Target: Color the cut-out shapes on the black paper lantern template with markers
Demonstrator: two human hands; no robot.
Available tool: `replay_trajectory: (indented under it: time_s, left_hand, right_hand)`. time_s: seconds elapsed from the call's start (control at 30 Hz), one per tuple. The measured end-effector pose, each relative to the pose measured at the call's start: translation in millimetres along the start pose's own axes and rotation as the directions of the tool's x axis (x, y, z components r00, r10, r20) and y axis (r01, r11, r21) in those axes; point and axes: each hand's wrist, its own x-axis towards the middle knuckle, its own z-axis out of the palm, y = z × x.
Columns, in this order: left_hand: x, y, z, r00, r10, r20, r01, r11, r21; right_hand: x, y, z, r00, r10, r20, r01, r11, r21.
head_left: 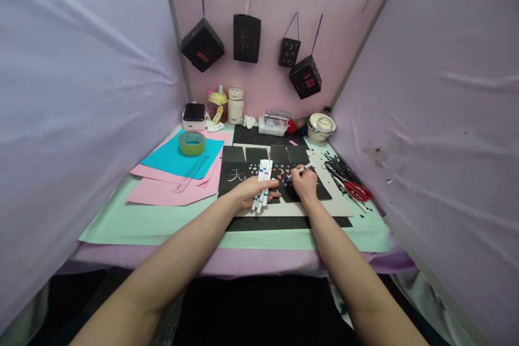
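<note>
Marker in one hand, a bunch of markers in the other, over black card

Near the middle of the table's [162, 231] front edge, a flapped black card [324, 192] lies on a pale board [338, 208]. A Chinese character shows on its left part; a moon, stars and hearts, some coloured, fill the middle.

The left hand [248, 190] rests over the card's near side, its thumb clamping a bundle of white markers [264, 172] against the fingers. The right hand [305, 185] pinches a single purple-tipped marker [307, 166], its tip down at the small shapes; whether it touches the card I cannot tell.

Toward the table's left edge, pink sheets [158, 194] lie under a blue sheet [164, 162], which bears a tape roll [192, 150]; a clear ruler [190, 175] overlaps both colours. Red-handled scissors [359, 191] lie by the right edge, near black scraps [344, 168].

A lidded bowl [318, 133] stands at the back right corner, a clear plastic box [271, 127] and a cream bottle [235, 112] along the back edge. Four black boxes [247, 38] hang above it.
</note>
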Motion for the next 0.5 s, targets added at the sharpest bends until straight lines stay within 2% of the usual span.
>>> replay_trajectory:
  time_s: [0.5]
  left_hand:
    - [-0.5, 0.6, 0.9, 1.0, -0.004, -0.019, 0.004, 1.0, 0.005]
  right_hand:
    - [0.8, 1.1, 1.2, 1.0, 0.02, -0.01, -0.02, 1.0, 0.008]
